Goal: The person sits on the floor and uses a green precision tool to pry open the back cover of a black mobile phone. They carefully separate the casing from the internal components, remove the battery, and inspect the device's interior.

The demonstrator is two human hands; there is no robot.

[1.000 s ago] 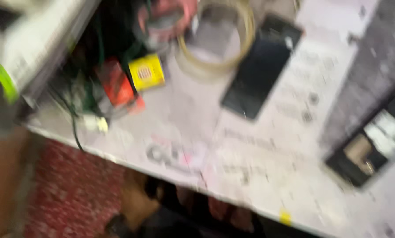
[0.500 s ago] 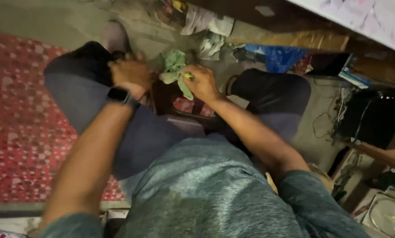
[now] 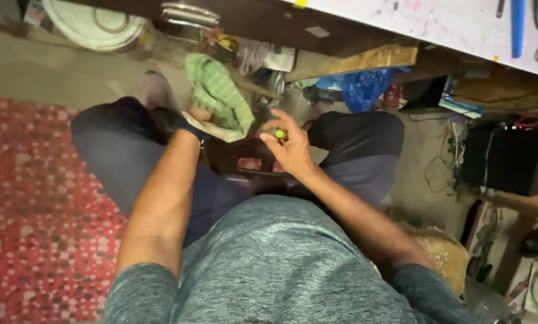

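Nearest, the right hand (image 3: 290, 150) pinches a small green piece (image 3: 279, 134) between fingertips, over the lap. Just left, the left hand (image 3: 196, 117) grips a green cloth (image 3: 218, 96), which drapes over it. Farther off, a white bucket (image 3: 95, 27) stands under the table (image 3: 449, 24); its contents cannot be told.

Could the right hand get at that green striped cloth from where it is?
Probably yes. The right hand, pinching a small green object, sits just beside the green striped cloth held up by the left hand, with nothing between them, though its fingertips are occupied.
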